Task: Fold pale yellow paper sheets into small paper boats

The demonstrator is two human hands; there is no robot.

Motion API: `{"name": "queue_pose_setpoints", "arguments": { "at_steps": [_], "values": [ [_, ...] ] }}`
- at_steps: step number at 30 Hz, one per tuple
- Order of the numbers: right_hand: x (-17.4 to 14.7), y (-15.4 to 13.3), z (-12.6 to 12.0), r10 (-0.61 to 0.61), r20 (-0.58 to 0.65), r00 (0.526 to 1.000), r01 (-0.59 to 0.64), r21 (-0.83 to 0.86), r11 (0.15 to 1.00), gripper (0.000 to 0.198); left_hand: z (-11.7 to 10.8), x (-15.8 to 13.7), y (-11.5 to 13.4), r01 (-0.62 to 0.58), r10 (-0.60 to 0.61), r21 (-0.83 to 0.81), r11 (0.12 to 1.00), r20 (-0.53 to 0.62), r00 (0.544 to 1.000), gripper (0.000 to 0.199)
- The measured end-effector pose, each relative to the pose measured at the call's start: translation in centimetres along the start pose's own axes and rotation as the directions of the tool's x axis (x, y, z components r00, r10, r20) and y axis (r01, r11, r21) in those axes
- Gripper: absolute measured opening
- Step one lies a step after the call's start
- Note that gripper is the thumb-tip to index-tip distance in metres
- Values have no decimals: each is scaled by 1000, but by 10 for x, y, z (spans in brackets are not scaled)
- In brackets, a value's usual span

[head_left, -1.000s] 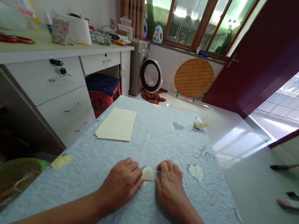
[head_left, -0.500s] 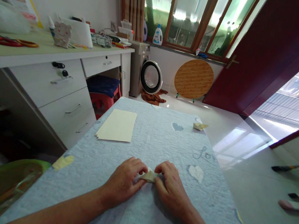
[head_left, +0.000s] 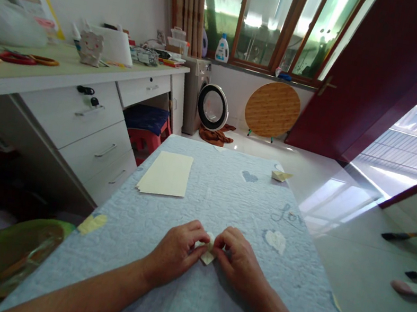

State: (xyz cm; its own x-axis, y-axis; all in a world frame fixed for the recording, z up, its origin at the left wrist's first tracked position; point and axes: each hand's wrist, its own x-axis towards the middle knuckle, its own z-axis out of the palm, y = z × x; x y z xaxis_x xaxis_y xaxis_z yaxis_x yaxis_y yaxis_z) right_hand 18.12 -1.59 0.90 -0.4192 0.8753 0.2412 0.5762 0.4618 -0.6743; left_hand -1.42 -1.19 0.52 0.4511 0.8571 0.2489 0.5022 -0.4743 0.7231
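Observation:
Between my two hands is a small piece of folded cream paper (head_left: 207, 257), its lower tip pointing toward me. My left hand (head_left: 181, 248) pinches its left side, thumb and fingertips closed on it. On the other side my right hand (head_left: 235, 257) grips the paper the same way. Fingers cover much of the paper, so its full shape is hidden. A stack of cream paper sheets (head_left: 168, 174) lies at the far left of the table. Near the far right corner stands a folded paper boat (head_left: 281, 176).
A pale blue quilted cloth (head_left: 220, 201) covers the table. To the left are a white desk (head_left: 89, 119) with drawers and a green bin (head_left: 14, 251) by the table edge. Beyond the table, a washing machine (head_left: 193, 99) has its round door open.
The folded paper has gone from a wide, low triangle to a narrower diamond-like shape. Both hands keep hold of it in nearly the same place.

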Motion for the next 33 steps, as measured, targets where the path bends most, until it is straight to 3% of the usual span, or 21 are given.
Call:
{"name": "queue_pose_setpoints", "arguments": {
  "at_steps": [7,18,26,33],
  "values": [
    [-2,-4,3,20,-2,1000,-20,73,997,11,2,-2,2,-32,32,-49,998,-13,999,14],
    [-1,6,7,-42,-46,998,46,85,995,10,0,-2,0,-36,36,-55,998,0,999,14],
    [-1,7,-2,97,-64,993,-90,94,991,11,-7,0,2,206,-206,-229,951,23,978,15],
    [-1,7,-3,228,-81,970,-206,213,955,11,-7,0,3,267,-279,-395,879,28,960,21]
  ]
}}
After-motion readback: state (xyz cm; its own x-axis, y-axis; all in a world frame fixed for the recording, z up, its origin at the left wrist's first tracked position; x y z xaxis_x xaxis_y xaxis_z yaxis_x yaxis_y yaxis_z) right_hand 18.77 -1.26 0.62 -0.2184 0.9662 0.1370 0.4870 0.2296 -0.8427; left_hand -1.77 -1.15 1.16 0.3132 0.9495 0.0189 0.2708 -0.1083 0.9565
